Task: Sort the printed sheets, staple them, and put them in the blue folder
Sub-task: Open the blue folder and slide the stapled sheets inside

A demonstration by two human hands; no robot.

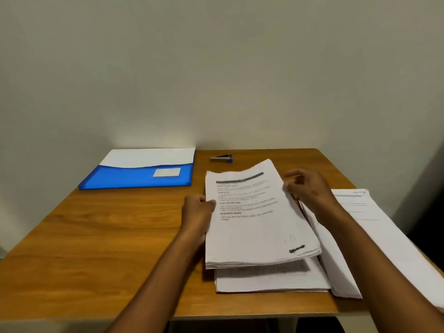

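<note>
A thick bundle of printed sheets (259, 227) lies in front of me, slightly raised over a lower pile (271, 278). My left hand (198, 207) grips the bundle's left edge, thumb on top. My right hand (305, 186) holds the bundle's upper right edge with curled fingers. More sheets (374, 227) lie spread to the right, under my right forearm. The blue folder (141, 176) lies flat at the back left with white paper showing from its pocket. A small stapler (221, 158) sits at the back, beyond the bundle.
The wooden table (96, 236) stands against a plain wall. Its front edge runs just below the lower pile. The right-hand sheets reach over the table's right edge.
</note>
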